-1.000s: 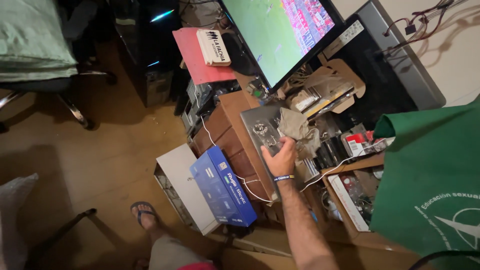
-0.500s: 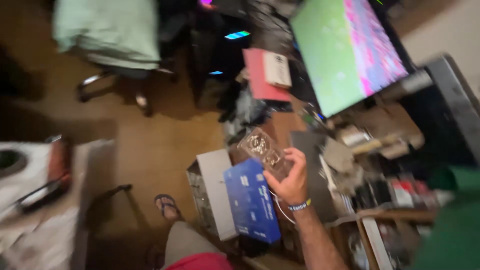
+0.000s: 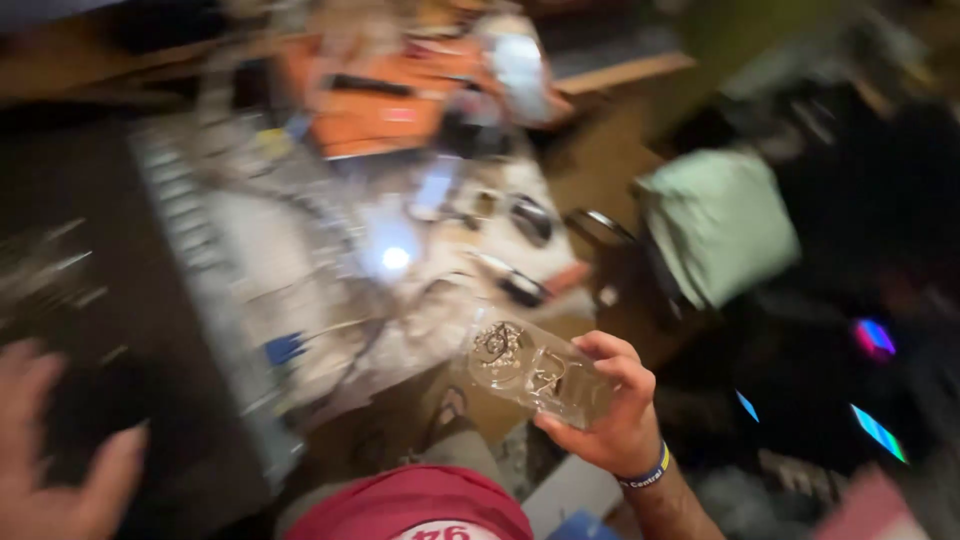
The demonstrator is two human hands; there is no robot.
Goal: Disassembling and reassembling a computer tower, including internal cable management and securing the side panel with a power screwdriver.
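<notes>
The right hand [image 3: 612, 415] grips a clear plastic packet [image 3: 535, 372], fingers curled around it. The left hand [image 3: 60, 450], blurred and well left of the packet, is spread open, holding nothing.

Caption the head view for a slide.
Right hand holds a clear plastic packet above a blurred, cluttered table.

The right hand [image 3: 610, 420] is bare, and its forearm has no sleeve. A thin wristband [image 3: 645, 475] circles the wrist, dark blue with a short yellow patch and small pale lettering. The left hand [image 3: 60, 450] is bare too and badly blurred. Red clothing [image 3: 410, 505] with white markings covers the lap, and one foot wears a sandal [image 3: 450, 408].
</notes>
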